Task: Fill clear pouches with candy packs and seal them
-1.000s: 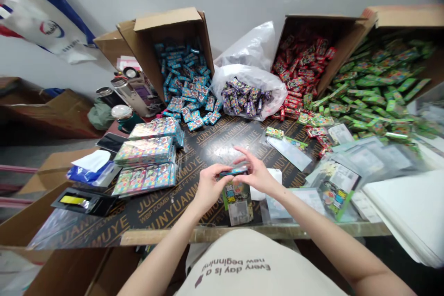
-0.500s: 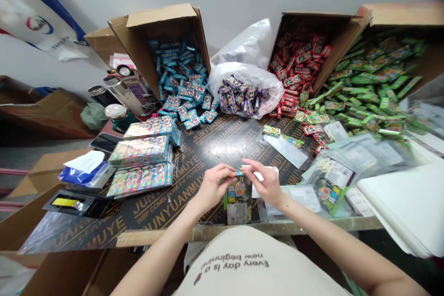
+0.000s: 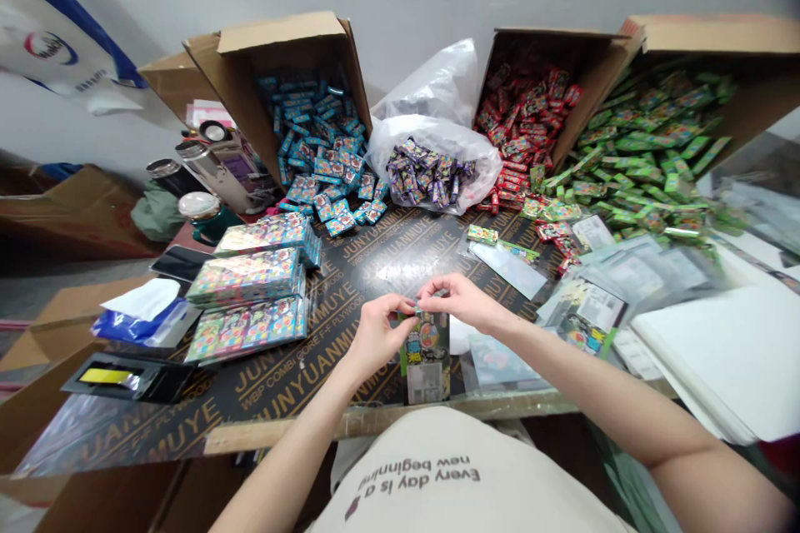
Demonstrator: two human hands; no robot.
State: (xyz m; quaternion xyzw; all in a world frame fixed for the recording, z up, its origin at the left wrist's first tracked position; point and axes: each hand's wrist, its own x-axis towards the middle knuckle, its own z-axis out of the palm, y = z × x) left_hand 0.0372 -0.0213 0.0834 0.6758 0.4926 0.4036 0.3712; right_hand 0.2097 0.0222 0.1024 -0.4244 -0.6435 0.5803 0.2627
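Note:
A flat dark-and-green printed packet (image 3: 427,358) with a pale label panel lies at the table's front edge, near my body. My left hand (image 3: 382,335) pinches its top edge with thumb and forefinger. My right hand (image 3: 459,301) has its fingertips closed at the same edge, touching or nearly touching the left fingertips. A small bluish bit shows between the fingers, too small to make out. Beside the packet, partly under my right forearm, lie clear plastic sleeves (image 3: 503,362).
Stacked colourful packs (image 3: 250,275) stand on the left. Along the back are a carton of blue candy packs (image 3: 325,141), a plastic bag of purple ones (image 3: 428,175), red packs (image 3: 531,117) and green packs (image 3: 656,150). White sheets (image 3: 718,350) lie on the right.
My right hand has moved left and closed in beside my left hand at the packet's top edge. The whole view has shifted slightly.

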